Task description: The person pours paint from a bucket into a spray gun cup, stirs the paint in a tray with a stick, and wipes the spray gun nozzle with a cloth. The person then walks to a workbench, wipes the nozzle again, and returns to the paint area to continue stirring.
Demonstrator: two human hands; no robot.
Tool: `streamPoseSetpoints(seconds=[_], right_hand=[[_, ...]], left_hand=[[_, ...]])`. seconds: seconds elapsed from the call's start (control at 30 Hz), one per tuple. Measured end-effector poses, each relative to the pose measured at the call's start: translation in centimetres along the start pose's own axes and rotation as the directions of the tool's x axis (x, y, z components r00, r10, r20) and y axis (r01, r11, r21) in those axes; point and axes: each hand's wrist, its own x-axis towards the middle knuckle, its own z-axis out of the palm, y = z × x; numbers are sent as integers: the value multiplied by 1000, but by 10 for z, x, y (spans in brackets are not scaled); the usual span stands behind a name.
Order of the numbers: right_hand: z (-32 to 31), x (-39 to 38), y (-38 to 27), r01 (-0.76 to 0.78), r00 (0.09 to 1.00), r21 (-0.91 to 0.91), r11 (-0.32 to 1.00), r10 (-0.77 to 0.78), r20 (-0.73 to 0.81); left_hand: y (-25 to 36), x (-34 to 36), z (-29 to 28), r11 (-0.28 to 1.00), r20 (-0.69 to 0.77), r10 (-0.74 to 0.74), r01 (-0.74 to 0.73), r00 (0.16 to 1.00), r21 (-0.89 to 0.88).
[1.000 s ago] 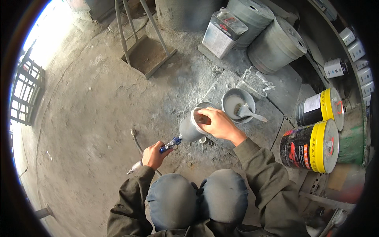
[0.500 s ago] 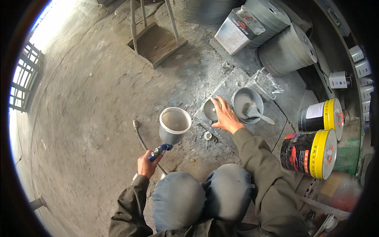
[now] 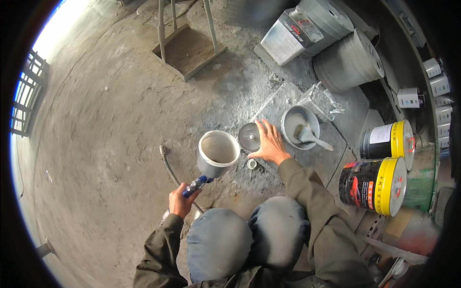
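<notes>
Below the cup, a spraygun is clasped by the left hand; rightward, a lid by the spread right hand, then a bowl.

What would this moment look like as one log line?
Left hand: holding spray gun, cup open | Right hand: holding lid by edge | Brush: in bowl
</notes>
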Motion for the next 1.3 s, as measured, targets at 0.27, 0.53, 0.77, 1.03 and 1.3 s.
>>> streamPoseSetpoints(seconds=[0.27,0.53,0.77,1.03,1.3], right_hand=[[10,3,0,-7,1000,176,984,8,-8],[-23,-6,-9,-12,993,287,958,44,-106],[-166,-28,30,-8,956,138,990,48,-289],[-204,-58,76,-32,999,-589,808,42,4],[-221,-67,20,254,966,-353,901,-221,131]], left_hand=[[-1,-3,-6,995,-22,86,-84,996,62],[2,1,0,999,-1,-17,17,1000,-46],[21,20,24,997,45,-32,34,999,-62],[44,42,59,994,103,106,-103,989,-38],[82,58,75,938,173,308,-329,935,107]])
